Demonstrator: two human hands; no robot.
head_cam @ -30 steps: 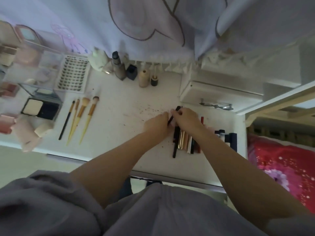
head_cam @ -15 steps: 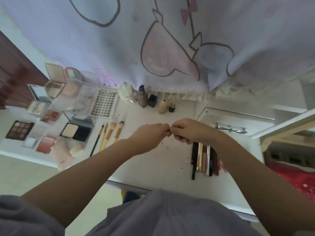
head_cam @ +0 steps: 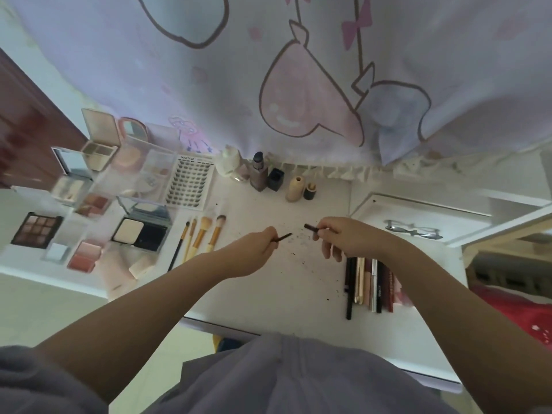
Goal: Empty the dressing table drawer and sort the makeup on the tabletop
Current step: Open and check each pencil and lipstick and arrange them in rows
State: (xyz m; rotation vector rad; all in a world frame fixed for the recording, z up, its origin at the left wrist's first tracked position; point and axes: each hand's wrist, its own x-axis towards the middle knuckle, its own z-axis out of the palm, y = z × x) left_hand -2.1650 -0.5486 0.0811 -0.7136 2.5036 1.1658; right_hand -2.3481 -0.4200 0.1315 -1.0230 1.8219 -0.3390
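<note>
While the row of pencils and lip tubes lies nearest on the worktop, long axes running front to back, the left hand above pinches a thin liner pencil whose exposed tip points right and slightly away, and the right hand pinches its dark cap, the two parts just apart. The bare tip could smear the worktop or snap if pressed, and farther back the small bottles could topple if an arm swung that way.
</note>
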